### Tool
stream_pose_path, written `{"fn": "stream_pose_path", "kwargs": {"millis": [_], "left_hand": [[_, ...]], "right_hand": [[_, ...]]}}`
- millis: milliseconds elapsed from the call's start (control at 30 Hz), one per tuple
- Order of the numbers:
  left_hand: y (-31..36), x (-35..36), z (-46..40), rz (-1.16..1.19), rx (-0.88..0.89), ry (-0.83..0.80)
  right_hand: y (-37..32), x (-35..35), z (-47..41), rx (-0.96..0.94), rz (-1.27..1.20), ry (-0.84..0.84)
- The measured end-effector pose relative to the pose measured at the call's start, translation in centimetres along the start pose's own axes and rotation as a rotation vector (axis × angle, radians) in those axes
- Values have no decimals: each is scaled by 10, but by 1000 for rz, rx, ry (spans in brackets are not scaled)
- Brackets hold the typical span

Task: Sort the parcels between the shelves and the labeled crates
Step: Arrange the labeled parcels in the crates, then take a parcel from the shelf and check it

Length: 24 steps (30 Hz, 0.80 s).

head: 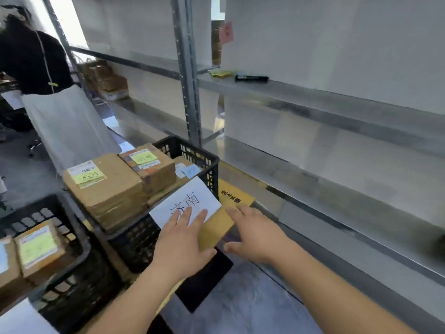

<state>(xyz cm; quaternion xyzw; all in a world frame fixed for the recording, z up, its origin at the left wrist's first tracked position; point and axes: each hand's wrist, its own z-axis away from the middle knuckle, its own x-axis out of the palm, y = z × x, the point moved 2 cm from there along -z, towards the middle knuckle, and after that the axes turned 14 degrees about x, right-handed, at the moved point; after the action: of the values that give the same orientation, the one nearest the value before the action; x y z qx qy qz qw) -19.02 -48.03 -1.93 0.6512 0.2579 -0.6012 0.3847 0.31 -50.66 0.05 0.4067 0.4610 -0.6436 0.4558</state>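
A black crate (207,162) stands in front of the metal shelves (313,97), stacked with several brown parcels (108,186) that carry green notes. A white paper label (190,203) with handwritten characters hangs on its near side. Beside the crate lies a flat yellow-brown envelope (216,227) with a black part under it. My left hand (183,239) lies with straight fingers across the label and the envelope's left edge. My right hand (255,232) reaches over the envelope's right edge, fingers spread; whether it touches is unclear.
A second black crate (72,232) with parcels stands at the lower left. Another person in a dark top and white skirt (65,121) stands at the left. A black marker (251,78) and yellow notes (220,73) lie on a shelf. More boxes (108,80) sit on a far shelf.
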Motion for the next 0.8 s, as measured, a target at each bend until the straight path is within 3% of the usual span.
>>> {"fn": "stream_pose_path", "kwargs": {"millis": [333, 800], "left_hand": [[176, 40, -92, 58, 337, -91], [397, 85, -245, 47, 797, -208]], "right_hand": [[200, -14, 73, 374, -133, 51], [399, -58, 122, 821, -186, 151]]}}
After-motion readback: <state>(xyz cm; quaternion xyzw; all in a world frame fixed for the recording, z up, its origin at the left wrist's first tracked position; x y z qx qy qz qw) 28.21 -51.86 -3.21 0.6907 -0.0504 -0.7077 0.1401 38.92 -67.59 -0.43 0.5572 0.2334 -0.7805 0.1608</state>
